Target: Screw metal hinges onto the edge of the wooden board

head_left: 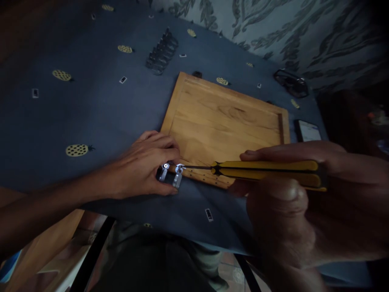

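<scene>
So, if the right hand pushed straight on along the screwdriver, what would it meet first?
The screwdriver in the right hand would likely meet the nearer metal clip first, its tip perhaps already touching; the left hand seems to lie beyond, though depth is unclear.

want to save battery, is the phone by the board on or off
On. The phone beside the wooden board is lit up, pale and bright; what it displays is too small to read.

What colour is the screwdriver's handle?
The screwdriver's handle is yellow with black, shown in the head view.
</scene>
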Demonstrator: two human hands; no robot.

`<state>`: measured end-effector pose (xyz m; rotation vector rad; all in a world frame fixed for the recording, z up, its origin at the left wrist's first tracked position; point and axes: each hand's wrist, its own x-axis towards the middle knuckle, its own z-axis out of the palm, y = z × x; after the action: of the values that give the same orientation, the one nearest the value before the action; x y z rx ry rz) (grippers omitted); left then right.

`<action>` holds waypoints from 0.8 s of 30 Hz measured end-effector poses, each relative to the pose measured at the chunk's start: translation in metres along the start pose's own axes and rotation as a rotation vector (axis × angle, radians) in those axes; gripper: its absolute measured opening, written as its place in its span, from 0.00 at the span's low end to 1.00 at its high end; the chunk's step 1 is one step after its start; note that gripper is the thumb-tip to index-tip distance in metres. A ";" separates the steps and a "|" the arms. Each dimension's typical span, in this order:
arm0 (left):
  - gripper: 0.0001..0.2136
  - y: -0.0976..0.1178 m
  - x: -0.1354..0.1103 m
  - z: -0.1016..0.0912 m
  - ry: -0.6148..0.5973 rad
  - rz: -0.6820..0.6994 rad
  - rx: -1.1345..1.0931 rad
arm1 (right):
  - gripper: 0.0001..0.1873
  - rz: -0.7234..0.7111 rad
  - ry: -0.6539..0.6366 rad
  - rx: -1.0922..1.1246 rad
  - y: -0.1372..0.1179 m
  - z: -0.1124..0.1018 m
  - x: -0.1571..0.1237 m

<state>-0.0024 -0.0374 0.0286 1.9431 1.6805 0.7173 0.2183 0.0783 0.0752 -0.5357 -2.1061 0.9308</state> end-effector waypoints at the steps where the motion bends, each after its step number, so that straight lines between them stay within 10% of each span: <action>1: 0.13 0.000 0.000 0.000 0.000 0.002 -0.005 | 0.08 -0.024 0.024 -0.023 -0.002 0.001 0.002; 8: 0.10 0.004 -0.001 -0.001 0.001 -0.010 0.013 | 0.02 -0.080 0.097 0.023 -0.008 0.016 0.007; 14: 0.13 0.001 -0.002 -0.001 0.019 0.026 -0.017 | 0.16 0.200 0.186 0.039 -0.011 0.021 -0.004; 24: 0.13 0.000 -0.001 0.000 0.011 0.010 -0.015 | 0.11 -0.035 0.057 0.116 -0.010 0.014 0.002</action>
<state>-0.0025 -0.0386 0.0289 1.9417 1.6686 0.7441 0.2057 0.0673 0.0777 -0.4592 -1.9908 0.9996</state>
